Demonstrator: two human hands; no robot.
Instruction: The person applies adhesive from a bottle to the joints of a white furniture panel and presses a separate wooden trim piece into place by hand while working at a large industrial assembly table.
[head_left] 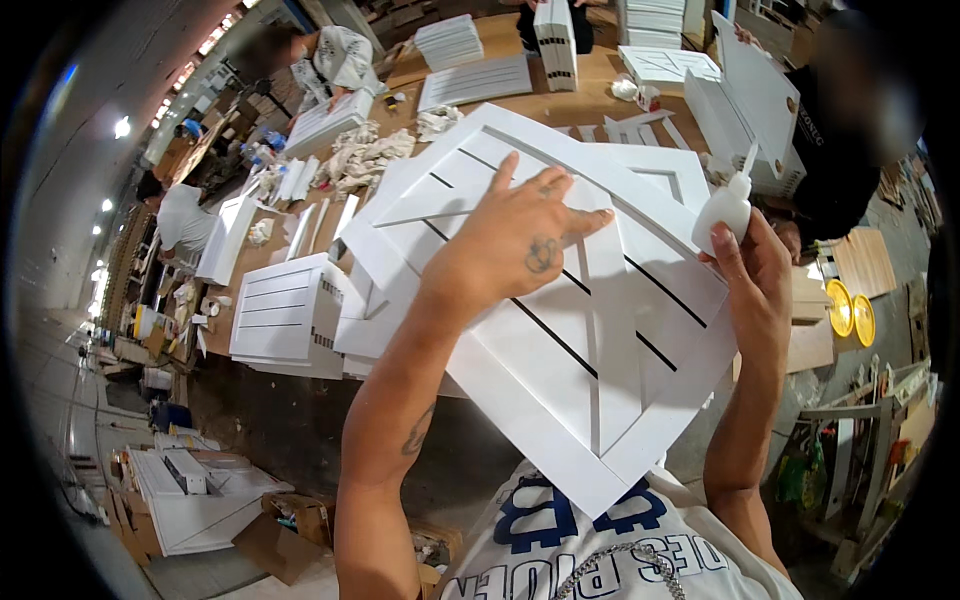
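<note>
A white framed door panel (545,345) with dark grooves and raised diagonal strips lies cornerwise in front of me, its near corner at my shirt. My left hand (520,235) is palm down over its far half, fingers spread, seemingly touching the surface; what lies under the palm is hidden. In my right hand (755,270), beside the panel's right corner, is a white squeeze bottle (724,214) with its thin nozzle pointing up. Another white panel (655,165) shows from beneath the far right edge.
Stacked grooved panels (285,310) stand at the table's left. Crumpled cloths (365,155) and loose white strips (640,128) lie farther back. Across the table, a person (345,65) works at left; another (835,130) at right is beside a raised white panel (765,95).
</note>
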